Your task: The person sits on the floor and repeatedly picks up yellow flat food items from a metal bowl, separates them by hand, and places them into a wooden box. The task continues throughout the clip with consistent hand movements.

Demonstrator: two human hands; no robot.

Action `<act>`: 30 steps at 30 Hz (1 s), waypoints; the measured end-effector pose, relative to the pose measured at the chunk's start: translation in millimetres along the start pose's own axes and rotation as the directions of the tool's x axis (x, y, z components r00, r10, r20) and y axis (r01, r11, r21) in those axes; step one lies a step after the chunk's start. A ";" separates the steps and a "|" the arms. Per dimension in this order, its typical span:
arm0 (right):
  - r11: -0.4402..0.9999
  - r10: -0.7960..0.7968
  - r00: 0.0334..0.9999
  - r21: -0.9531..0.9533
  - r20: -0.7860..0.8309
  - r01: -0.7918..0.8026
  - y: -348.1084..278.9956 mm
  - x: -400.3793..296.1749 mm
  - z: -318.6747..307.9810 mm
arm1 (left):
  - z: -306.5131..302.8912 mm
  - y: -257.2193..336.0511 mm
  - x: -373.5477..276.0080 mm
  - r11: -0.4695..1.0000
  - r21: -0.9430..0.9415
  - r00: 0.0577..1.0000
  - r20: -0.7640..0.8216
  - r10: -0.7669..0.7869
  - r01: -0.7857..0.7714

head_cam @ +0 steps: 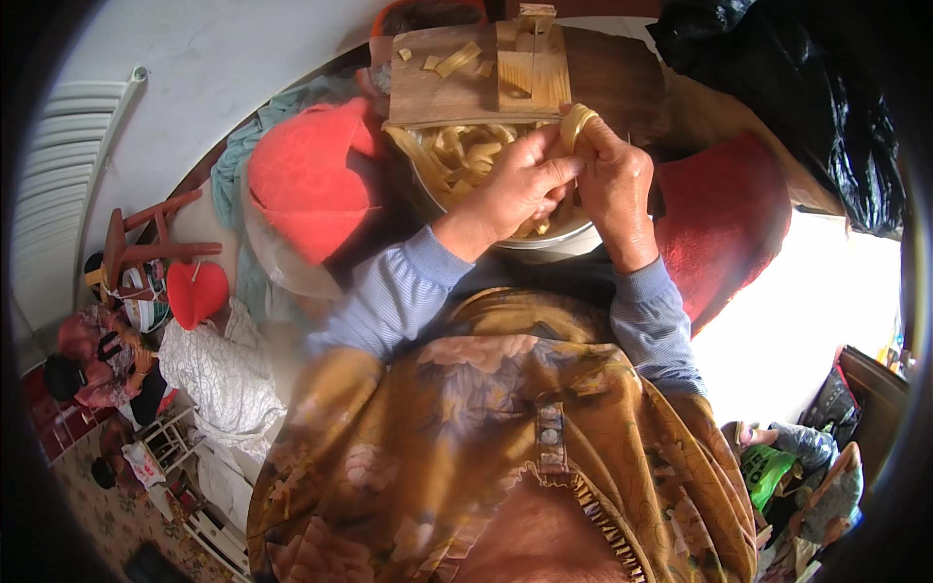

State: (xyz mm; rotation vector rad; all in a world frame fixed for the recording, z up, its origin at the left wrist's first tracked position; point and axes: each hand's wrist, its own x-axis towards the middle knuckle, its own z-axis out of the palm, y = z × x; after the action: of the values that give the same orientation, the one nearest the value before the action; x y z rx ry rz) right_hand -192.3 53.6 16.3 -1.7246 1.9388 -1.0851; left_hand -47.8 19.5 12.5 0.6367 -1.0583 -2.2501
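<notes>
Over a round basin [557, 249], my two hands meet at a yellowish coiled strip [574, 125]. My right hand [618, 171] holds the coil between its thumb and fingers. Close against it, my left hand [528, 178] has its thumb and fingers pinched together near the coil's lower side; what lies between them is hidden. Many similar curled strips [466, 154] fill the basin below. A wooden board [444, 95] lies across the basin's far side, with a smaller wooden block [536, 69] and an upright piece on it. Short strip pieces [459, 60] lie on the board.
Red cloth covers [313, 175] are at left and right. A black plastic bag [794, 95] hangs at upper right. Two people [109, 357] are at far left by a red wooden stool [157, 248]. A white radiator [73, 146] is on the wall.
</notes>
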 end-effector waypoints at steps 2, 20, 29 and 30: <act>0.982 0.027 0.999 -0.187 0.032 -0.021 3.7 -0.1 1.9 | -14.7 -9.8 2.0 0.996 -0.007 0.996 -0.018 -0.091 0.091; -0.039 0.130 0.704 0.714 0.698 -0.700 44.5 -39.0 31.1 | -32.2 -31.5 -16.1 0.160 0.932 0.823 0.194 0.534 -0.324; 0.702 0.167 0.935 0.629 0.313 -0.335 29.9 -25.6 34.8 | -10.8 -1.4 -5.4 0.341 0.916 0.909 0.055 0.412 -0.210; 0.772 0.130 0.955 0.577 0.267 -0.267 24.1 -24.4 30.1 | -18.8 -2.9 -0.9 0.381 0.913 0.941 0.008 0.339 -0.145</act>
State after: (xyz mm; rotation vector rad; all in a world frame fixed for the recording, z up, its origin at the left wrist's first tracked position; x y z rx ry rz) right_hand -183.3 66.6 -26.5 -1.1860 1.3803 -1.2112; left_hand -36.3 11.6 -0.5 0.9906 -2.1266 -1.1321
